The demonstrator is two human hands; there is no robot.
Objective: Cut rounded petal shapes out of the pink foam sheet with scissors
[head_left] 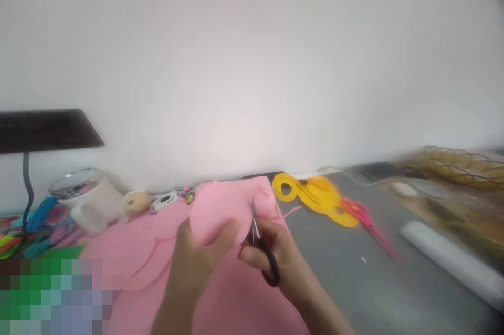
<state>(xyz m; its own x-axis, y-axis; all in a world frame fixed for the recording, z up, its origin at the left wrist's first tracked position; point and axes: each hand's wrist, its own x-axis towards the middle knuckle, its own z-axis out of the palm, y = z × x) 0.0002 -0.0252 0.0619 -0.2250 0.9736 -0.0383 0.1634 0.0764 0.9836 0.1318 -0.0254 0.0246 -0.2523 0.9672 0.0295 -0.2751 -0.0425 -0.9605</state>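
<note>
My left hand (200, 251) grips a round pink paper piece (218, 211), thumb on its face and the other fingers behind it. My right hand (271, 245) is closed on black-handled scissors (269, 267). Their metal blades point up along the right edge of the pink circle; whether they touch the paper I cannot tell. Below both hands a large pink sheet (240, 298) covers the table. More cut pink rounds (122, 251) overlap to the left of my left hand. Thin pink scraps (291, 212) lie just right of the sheet.
Yellow cut pieces (318, 193) and a pink twisted strip (372, 230) lie on the grey table (338, 282). A white roll (449, 261) and a wire basket (468, 167) stand right. At left are a white mug (94, 203), a small beige figure (136, 202) and colourful bundles (39, 224).
</note>
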